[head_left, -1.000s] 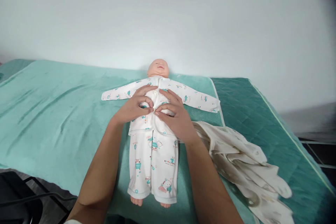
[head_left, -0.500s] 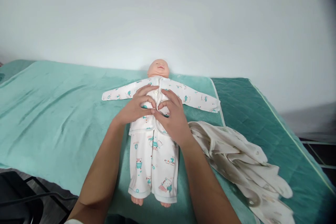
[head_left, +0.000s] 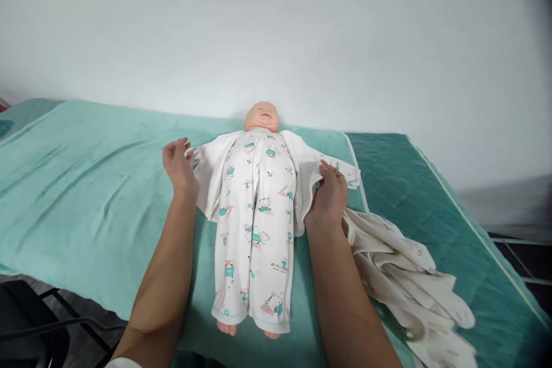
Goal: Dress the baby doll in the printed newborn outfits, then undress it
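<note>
A baby doll lies on its back on a teal blanket, head toward the wall and feet toward me. It wears a white printed one-piece under a white printed jacket that is spread wide apart at the front. My left hand is curled at the jacket's left flap and sleeve, beside the doll's shoulder. My right hand grips the jacket's right flap, fingers closed on the cloth. The doll's arms are hidden under the fabric.
A heap of cream-coloured clothes lies on the blanket just right of my right forearm. A darker quilted green cover lies to the right. A white wall stands behind. A dark chair shows at bottom left below the bed's edge.
My hands were together at the buttons on the doll's chest. They have moved apart to either side, pulling the jacket front wide and showing the one-piece beneath.
</note>
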`<action>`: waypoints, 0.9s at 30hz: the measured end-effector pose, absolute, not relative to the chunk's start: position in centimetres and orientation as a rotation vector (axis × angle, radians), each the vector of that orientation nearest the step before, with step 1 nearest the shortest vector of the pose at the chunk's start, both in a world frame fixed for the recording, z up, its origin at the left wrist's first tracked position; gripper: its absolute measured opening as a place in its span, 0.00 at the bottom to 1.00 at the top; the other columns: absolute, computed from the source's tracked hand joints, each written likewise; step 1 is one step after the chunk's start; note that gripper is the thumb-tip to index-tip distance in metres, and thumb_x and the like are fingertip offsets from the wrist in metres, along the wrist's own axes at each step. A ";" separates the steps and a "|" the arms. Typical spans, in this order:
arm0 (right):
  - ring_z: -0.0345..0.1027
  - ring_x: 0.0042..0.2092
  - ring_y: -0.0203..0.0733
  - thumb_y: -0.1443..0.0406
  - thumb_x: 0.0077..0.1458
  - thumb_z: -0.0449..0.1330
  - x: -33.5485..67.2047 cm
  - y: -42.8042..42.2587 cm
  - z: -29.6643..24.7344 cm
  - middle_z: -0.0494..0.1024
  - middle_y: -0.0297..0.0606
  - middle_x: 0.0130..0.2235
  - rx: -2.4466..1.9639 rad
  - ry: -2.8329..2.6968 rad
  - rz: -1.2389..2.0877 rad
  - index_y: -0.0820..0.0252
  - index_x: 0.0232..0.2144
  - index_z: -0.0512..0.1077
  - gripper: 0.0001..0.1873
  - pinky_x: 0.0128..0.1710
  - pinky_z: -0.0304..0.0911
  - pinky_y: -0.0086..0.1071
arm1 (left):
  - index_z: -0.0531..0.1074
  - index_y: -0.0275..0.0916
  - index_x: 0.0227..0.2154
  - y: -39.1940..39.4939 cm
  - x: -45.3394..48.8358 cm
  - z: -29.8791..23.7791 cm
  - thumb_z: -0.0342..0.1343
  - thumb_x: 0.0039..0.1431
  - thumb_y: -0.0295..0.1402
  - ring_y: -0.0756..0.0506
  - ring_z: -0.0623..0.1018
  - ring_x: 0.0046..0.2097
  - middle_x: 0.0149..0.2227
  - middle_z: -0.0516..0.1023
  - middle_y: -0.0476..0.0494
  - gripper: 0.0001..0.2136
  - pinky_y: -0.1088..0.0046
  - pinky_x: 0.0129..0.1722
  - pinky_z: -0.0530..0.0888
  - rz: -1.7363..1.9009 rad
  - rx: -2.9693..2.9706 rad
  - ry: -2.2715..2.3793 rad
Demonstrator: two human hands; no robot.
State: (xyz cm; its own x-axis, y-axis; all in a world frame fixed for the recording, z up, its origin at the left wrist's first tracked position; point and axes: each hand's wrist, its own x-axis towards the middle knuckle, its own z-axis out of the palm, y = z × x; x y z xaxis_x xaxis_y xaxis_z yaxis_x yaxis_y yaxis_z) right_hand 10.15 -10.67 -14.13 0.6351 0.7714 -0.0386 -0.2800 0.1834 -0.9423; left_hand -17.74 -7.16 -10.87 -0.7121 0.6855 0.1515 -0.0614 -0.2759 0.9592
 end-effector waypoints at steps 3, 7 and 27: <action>0.74 0.47 0.40 0.62 0.47 0.62 8.8 -10.9 -13.9 0.77 0.34 0.41 -1.085 -0.378 0.835 0.55 0.37 0.70 0.12 0.51 0.73 0.37 | 0.73 0.43 0.43 -7.0 -16.1 -11.3 0.56 0.62 0.38 0.46 0.75 0.56 0.52 0.78 0.44 0.09 0.66 0.57 0.71 1.742 1.422 1.596; 0.73 0.48 0.40 0.61 0.51 0.61 7.6 -11.4 -13.8 0.76 0.35 0.42 -1.041 -0.336 0.859 0.54 0.37 0.69 0.11 0.54 0.72 0.37 | 0.74 0.42 0.47 -6.0 -14.9 -12.2 0.54 0.64 0.35 0.42 0.70 0.61 0.55 0.77 0.42 0.11 0.61 0.66 0.62 1.327 2.069 1.671; 0.59 0.64 0.50 0.65 0.59 0.54 9.8 -7.1 -11.4 0.72 0.43 0.60 -1.329 -1.664 0.182 0.55 0.50 0.75 0.18 0.67 0.54 0.50 | 0.78 0.46 0.44 -3.2 -16.5 -12.6 0.47 0.58 0.22 0.40 0.78 0.46 0.48 0.80 0.45 0.20 0.65 0.43 0.71 1.238 2.050 2.066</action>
State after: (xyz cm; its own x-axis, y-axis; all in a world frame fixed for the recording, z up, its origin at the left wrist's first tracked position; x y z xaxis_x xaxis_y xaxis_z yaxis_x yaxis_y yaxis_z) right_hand 9.76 -7.07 -11.40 0.0571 0.8156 0.5758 0.6721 0.3951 -0.6262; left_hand -16.46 -3.17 -12.59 -0.1597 0.8383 0.5213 0.8548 -0.1467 0.4978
